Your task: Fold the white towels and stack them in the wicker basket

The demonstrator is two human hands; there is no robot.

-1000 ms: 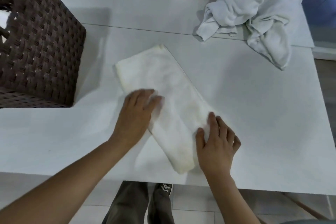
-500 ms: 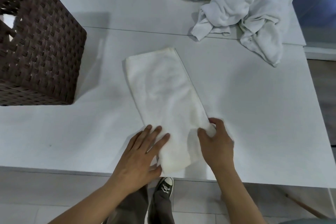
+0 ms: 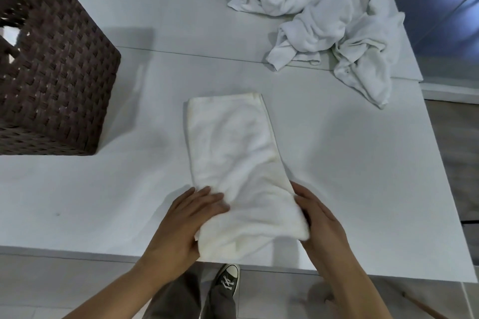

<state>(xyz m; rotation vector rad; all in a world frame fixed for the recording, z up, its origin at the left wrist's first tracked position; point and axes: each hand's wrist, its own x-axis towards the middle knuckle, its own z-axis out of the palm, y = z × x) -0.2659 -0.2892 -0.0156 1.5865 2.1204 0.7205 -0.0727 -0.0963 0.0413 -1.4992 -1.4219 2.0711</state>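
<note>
A white towel (image 3: 233,158), folded into a long strip, lies on the white table (image 3: 357,168) and runs from the middle to the front edge. My left hand (image 3: 181,225) holds its near left corner, fingers on top and the thumb tucked below. My right hand (image 3: 324,230) grips the near right edge, with its fingertips hidden under the cloth. The near end bulges up a little between my hands. The dark brown wicker basket (image 3: 51,72) stands at the left of the table, apart from the towel.
A heap of crumpled white towels (image 3: 337,21) lies at the far right of the table. The table's front edge runs just under my hands. My legs and a dark sneaker (image 3: 228,280) show below it, over a tiled floor.
The towel has turned from a slant to nearly straight away from me. Both hands have slid down from its middle to its near end and taken hold of the corners.
</note>
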